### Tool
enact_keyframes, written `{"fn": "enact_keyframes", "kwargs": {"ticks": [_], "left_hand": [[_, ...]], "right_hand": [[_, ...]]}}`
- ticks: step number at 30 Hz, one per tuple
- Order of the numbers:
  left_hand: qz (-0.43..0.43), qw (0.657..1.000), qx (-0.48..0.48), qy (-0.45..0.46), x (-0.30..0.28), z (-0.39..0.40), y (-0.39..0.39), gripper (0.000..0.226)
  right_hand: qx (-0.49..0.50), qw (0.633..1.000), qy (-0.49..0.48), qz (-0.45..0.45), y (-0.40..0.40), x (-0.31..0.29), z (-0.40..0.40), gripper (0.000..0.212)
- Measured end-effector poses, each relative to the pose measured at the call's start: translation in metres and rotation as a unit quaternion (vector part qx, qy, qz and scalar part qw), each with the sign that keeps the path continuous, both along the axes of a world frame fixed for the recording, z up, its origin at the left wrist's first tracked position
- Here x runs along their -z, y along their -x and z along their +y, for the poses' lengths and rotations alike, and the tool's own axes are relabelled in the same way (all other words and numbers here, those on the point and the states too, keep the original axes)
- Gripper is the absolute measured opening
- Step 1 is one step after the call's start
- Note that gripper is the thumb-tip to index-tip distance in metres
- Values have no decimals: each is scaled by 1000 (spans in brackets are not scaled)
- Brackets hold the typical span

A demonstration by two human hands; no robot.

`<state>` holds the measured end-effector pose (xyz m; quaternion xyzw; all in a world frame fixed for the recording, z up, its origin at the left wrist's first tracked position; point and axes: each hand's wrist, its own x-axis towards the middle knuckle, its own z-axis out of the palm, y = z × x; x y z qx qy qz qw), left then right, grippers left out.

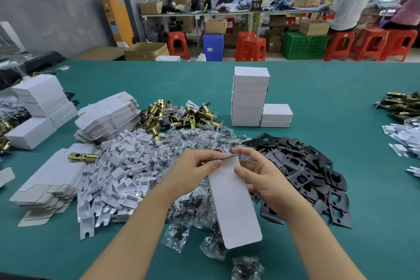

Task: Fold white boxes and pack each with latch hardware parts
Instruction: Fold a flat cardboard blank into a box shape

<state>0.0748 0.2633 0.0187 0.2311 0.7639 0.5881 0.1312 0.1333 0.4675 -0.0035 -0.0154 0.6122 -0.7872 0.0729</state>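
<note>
A flat white box blank (234, 202) is held up over the green table (318, 88), tilted towards me. My left hand (193, 173) pinches its far top edge. My right hand (261, 179) holds its right side with the thumb on the white face. Under the hands lie small clear bags of dark screws (193, 143). Brass latches (177, 113) are heaped behind them. Black strike plates (313, 173) lie to the right. White card inserts (118, 173) are piled to the left, beside flat box blanks (50, 177) with one brass latch (83, 156) on them.
Closed white boxes (250, 95) are stacked behind the piles, with more white boxes (43, 102) at far left. More latches (400, 104) and inserts (402, 141) sit at the right edge. Beyond the table stand stools, crates and people at another bench.
</note>
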Motion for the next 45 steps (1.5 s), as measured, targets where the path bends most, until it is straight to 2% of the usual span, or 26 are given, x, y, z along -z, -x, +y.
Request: {"fn": "enact_keyframes", "kwargs": {"ticks": [2,4,6,11,16,22,28,31,33,35,37,40,45], "left_hand": [[2,1000,-9,0,0,0,-1,17],[-22,999,-37,-9,1,2,-2,35],[-56,996,-69,-25,2,4,-1,40],[-54,997,-55,-20,3,6,0,20],[36,995,-45,77,10,8,2,24],[114,992,-26,54,9,12,-5,35],[70,997,-36,22,9,16,-6,24],[24,998,-64,-13,8,19,-7,19],[-10,995,-85,-49,6,20,-8,18],[-20,993,-95,-73,4,20,-9,17],[-27,993,-87,-76,2,19,-9,18],[-32,998,-46,-41,-1,15,-9,23],[-28,998,-43,-30,-4,14,-9,23]], "right_hand": [[6,1000,-3,4,0,2,-1,45],[12,1000,-18,10,0,3,-2,40],[20,999,-40,22,2,4,-4,31],[39,997,-60,38,1,4,-3,25],[46,997,-48,35,-1,5,0,30],[81,994,-60,41,0,4,-1,17],[117,985,-101,75,3,6,-3,10],[135,981,-118,72,5,4,-5,22],[99,983,-153,28,4,3,-4,35],[29,984,-173,-10,1,2,-3,35],[-11,983,-182,-6,-3,0,-4,38],[-17,981,-190,14,-5,-4,-4,41],[-32,984,-173,20,-5,-1,-1,29]]}}
